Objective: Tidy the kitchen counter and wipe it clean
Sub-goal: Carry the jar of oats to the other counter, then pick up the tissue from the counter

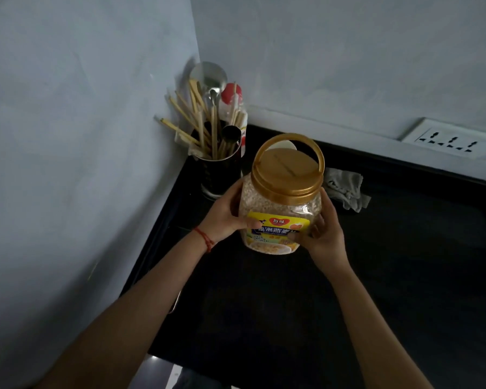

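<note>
Both hands gripped the oat jar [278, 209] over the dark tabletop [376, 276]. Left hand [225, 217] cupped its left side, fingers curled round, thumb across the yellow label. Right hand [324, 234] held the right side, fingers [319, 220] spread on the clear wall. Gold lid [288, 169] on, handle raised. Grey cloth [345, 189] lay crumpled just beyond the right fingers; utensil holder [222, 169] stood beyond the left fingers, in the corner.
</note>
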